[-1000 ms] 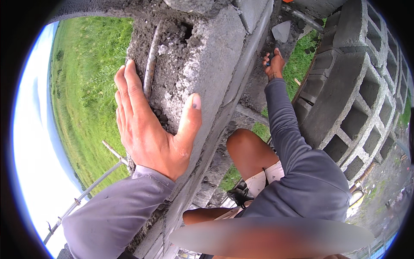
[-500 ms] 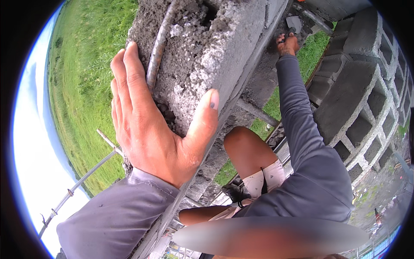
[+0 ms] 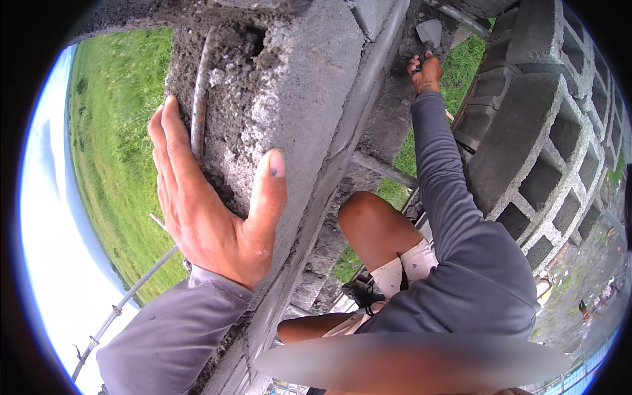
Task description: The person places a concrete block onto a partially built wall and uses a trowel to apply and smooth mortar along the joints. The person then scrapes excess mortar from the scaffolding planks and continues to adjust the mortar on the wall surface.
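Observation:
My left hand (image 3: 214, 210) lies on the rough top of a grey concrete block wall (image 3: 316, 85), fingers stretched along its far-left edge and thumb spread apart. Beside the fingers, a rusty steel bar (image 3: 199, 99) lies along crumbly mortar in the top of the wall. At the upper right, my right arm reaches out low beside the wall. My right hand (image 3: 428, 71) is closed round the handle of a trowel, whose grey blade (image 3: 429, 30) points away from me. Whether the blade touches the surface under it, I cannot tell.
Hollow concrete blocks (image 3: 520, 138) are stacked at the right. Metal poles (image 3: 385, 168) cross the gap between wall and stack, with planks and grass below. Another pole (image 3: 125, 299) stands outside the wall at left, before a green field (image 3: 118, 145). My bent knee (image 3: 375, 227) is in the middle.
The view has shifted, so the wall and both hands appear farther left. The trowel blade shows more fully above my right hand. My left hand still rests on the wall.

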The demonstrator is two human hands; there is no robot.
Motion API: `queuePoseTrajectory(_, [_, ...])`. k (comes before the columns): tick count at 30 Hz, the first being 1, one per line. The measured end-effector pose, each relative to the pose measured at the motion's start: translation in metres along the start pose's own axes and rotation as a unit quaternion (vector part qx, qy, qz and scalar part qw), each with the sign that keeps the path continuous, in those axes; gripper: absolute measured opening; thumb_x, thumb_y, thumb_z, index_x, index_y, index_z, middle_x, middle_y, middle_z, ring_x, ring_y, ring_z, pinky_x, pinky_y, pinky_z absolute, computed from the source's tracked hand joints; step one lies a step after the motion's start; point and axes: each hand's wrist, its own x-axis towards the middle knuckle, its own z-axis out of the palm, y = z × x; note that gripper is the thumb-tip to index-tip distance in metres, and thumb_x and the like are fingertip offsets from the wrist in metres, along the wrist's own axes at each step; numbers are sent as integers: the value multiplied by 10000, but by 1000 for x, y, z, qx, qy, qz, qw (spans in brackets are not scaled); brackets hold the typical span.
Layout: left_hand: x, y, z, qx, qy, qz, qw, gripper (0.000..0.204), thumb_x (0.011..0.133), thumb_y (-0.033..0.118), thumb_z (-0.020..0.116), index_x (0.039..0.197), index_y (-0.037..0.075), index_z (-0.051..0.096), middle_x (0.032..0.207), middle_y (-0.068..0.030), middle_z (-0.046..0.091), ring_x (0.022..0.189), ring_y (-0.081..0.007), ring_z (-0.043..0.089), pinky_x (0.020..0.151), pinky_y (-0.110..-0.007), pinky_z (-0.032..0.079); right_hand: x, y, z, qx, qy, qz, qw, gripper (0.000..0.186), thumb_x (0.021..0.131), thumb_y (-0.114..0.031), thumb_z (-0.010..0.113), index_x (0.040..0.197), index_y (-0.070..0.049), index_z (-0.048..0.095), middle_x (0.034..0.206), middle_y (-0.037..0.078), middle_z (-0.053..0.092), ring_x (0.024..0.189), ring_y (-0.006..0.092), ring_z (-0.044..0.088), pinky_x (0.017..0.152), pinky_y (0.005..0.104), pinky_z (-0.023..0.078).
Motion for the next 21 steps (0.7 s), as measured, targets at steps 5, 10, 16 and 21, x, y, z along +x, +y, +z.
queuePoseTrajectory(5, [0,-3,1,-9,4,6,1000,949,871,601,528,1527,-30,256,1537,-341,273,1459,-455,246,1188,-518,200,-13,15,20,104,-8,-6,995,169,1001,-301,488,970,-135,494,740,51,503,525,160,469,457,328,367])
queuePoseTrajectory(10, [1,0,1,-23,8,-1,1000,952,867,613,513,1514,-43,276,1529,-344,284,1456,-461,245,1187,-523,193,17,-10,31,258,-354,51,897,301,1026,-417,437,951,-132,499,745,26,482,588,165,468,560,333,400])
queuePoseTrajectory(16, [-1,0,0,-17,6,-3,1000,945,871,614,506,1517,-36,275,1534,-342,277,1457,-453,251,1186,-519,205,137,-123,47,434,-327,23,839,474,1010,-508,390,863,-65,472,657,18,467,554,151,525,533,310,468])
queuePoseTrajectory(21, [-1,1,-1,19,8,3,1000,967,815,501,673,1511,-39,275,1514,-347,309,1405,-464,349,1150,-477,272,80,-97,56,376,-439,113,808,427,1000,-462,414,895,-53,474,713,45,489,582,169,511,547,330,440])
